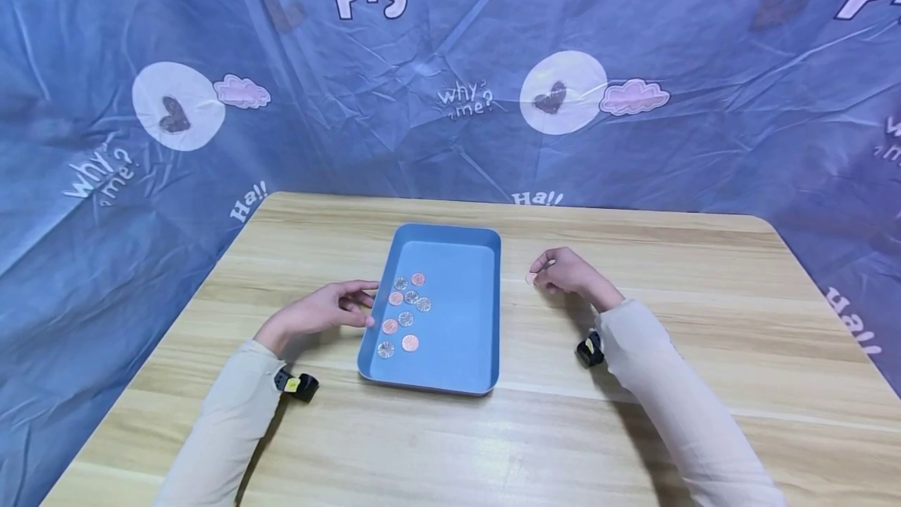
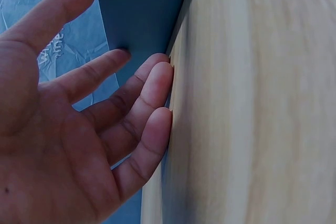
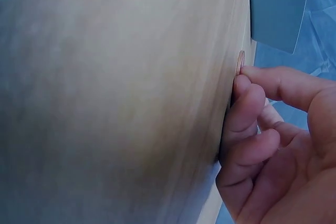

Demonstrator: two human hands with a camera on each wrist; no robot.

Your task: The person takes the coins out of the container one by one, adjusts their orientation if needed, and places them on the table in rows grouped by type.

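Note:
A blue rectangular tray (image 1: 461, 319) lies on the table, with several copper coins (image 1: 411, 343) and silver coins (image 1: 385, 350) scattered along its left half. My left hand (image 1: 320, 311) is at the tray's left side, its fingers spread. In the left wrist view, the thumb and index fingertip touch the tray's outer wall (image 2: 142, 19), while the other fingers rest at the table surface. Right of the tray, my right hand (image 1: 566, 272) pinches a copper coin (image 3: 240, 61) between thumb and index finger, close to the tabletop. The other fingers of that hand are curled.
The light wooden table (image 1: 577, 444) extends on all sides of the tray. Behind it hangs a blue printed cloth (image 1: 422, 139). A black wrist camera (image 1: 303, 387) is worn on the left wrist, and another black camera (image 1: 590, 350) on the right.

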